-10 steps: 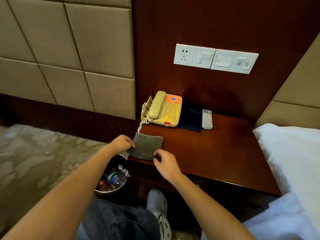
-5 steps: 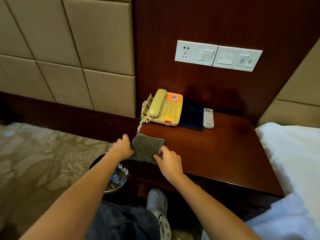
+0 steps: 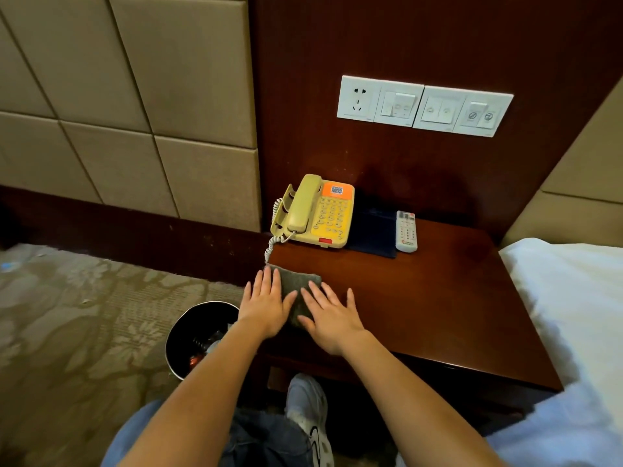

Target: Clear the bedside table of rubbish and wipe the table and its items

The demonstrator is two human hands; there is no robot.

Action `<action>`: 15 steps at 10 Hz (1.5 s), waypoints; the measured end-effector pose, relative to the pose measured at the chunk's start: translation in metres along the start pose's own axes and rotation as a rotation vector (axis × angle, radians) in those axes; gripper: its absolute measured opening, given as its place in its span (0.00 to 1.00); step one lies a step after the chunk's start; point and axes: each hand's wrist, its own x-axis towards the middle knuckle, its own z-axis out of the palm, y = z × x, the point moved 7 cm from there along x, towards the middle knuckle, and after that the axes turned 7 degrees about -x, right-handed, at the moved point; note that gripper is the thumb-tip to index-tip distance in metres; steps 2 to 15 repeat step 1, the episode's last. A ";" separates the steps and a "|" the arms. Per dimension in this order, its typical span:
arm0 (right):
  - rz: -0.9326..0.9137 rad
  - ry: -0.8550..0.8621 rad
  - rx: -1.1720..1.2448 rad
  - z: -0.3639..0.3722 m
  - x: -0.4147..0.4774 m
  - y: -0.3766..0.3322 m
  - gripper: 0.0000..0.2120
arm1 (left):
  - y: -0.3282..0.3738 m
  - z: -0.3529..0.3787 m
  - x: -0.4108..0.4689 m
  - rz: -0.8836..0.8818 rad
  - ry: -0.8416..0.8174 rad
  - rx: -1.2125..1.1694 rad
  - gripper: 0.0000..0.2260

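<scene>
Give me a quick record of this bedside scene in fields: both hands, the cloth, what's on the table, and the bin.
left hand: flat on the cloth, fingers straight
right hand: flat on the cloth, beside the left hand
cloth: grey, at the table's front left corner
table: dark wood, next to the bed
back of table: phone, dark pad, remote, left to right
bin: on the floor left of the table, rubbish inside

Dim warm light, soft shadows, wide-angle edge bending
</scene>
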 end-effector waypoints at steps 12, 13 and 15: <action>0.059 0.114 0.033 -0.035 -0.009 0.012 0.28 | 0.028 -0.036 -0.003 0.074 0.059 -0.011 0.31; 0.059 0.114 0.033 -0.035 -0.009 0.012 0.28 | 0.028 -0.036 -0.003 0.074 0.059 -0.011 0.31; 0.059 0.114 0.033 -0.035 -0.009 0.012 0.28 | 0.028 -0.036 -0.003 0.074 0.059 -0.011 0.31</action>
